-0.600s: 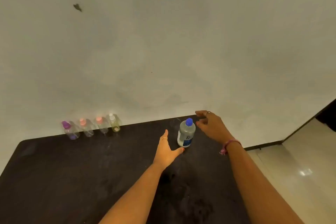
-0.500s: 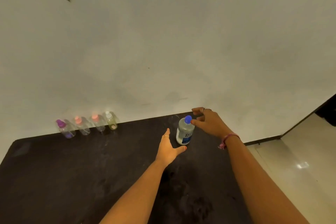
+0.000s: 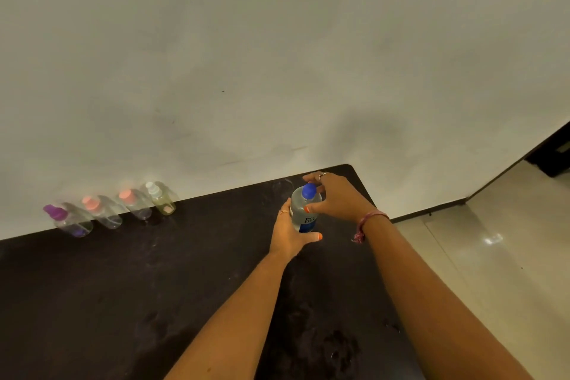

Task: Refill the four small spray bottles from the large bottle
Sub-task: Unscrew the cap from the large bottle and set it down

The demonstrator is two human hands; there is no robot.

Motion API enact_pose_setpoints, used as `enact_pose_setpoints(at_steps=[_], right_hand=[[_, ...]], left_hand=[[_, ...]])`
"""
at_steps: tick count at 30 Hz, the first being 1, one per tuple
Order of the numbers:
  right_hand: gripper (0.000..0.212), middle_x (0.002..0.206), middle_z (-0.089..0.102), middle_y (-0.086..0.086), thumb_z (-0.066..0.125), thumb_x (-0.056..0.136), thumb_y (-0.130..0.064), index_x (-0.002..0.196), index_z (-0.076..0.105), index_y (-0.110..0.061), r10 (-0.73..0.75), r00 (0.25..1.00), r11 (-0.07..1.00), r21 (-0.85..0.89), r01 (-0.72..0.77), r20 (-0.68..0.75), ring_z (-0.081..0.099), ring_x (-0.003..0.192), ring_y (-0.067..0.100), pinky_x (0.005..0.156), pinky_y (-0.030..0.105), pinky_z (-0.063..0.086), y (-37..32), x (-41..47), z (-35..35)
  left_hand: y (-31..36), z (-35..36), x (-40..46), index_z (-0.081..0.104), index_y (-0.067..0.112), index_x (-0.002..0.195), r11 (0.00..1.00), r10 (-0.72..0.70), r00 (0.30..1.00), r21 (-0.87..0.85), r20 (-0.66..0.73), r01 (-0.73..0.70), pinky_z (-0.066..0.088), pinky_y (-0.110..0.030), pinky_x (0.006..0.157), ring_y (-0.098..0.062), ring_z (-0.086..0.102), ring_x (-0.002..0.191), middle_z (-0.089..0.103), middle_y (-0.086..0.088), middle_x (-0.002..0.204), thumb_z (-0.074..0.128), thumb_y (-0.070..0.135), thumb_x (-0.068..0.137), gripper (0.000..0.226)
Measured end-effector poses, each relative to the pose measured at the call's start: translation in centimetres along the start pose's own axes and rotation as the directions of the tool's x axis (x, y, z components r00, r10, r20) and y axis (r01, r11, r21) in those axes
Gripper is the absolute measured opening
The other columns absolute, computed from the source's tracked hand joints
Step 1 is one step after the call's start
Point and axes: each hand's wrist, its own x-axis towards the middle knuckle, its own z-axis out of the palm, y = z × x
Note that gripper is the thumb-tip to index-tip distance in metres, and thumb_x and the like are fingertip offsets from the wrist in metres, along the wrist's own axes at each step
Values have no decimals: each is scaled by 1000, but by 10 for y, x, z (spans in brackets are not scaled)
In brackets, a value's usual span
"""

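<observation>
Now, as seen from the head view:
Large bottle: the large bottle (image 3: 303, 214) is stood upright on the black table (image 3: 123, 287), toward its far right corner, near the wall (image 3: 277, 55).
Cap: the blue cap (image 3: 308, 190) is seated on the bottle's neck.
Left hand: the left hand (image 3: 288, 233) is wrapped around the lower body of the bottle, thumb across the front below the label.
Right hand: the right hand (image 3: 336, 199) is curled over the top, with fingers closed around the cap.
Small spray bottles: four small spray bottles (image 3: 111, 208) are lined up at the table's far left edge against the wall, well apart from the large bottle; their caps are purple, pink, pink and white.
Floor: pale floor (image 3: 493, 256) is visible to the right.
</observation>
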Motion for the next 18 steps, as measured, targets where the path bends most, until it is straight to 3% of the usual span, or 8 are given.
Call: enact_pose_setpoints(at_steps=[10,14,18], right_hand=[[63,127,55,6,78,75,-15,131,50,-15,4,999,1000,30,-3,-39,56,111,19,97,33,48,9,2,6],[63,127,55,6,77,75,-15,131,49,-15,-8,1000,999,46,9,-19,56,110,18,97,33,49,8,-3,7],[60,124,56,5,77,76,-16,130,51,-17,-44,999,997,57,46,-29,55,104,12,92,27,48,1,-15,3]], left_hand=[[0,13,8,43,15,127,999,-38,988,-27,-149,34,47,-36,100,-22,55,119,57,-4,127,84,12,69,71],[-3,8,-1,45,15,126,999,-29,986,-23,-166,26,48,-36,101,-23,55,119,57,-4,127,83,12,69,69],[-3,-3,-19,46,16,130,999,16,984,-29,-175,-21,45,-26,93,-14,53,114,56,1,125,84,14,69,72]])
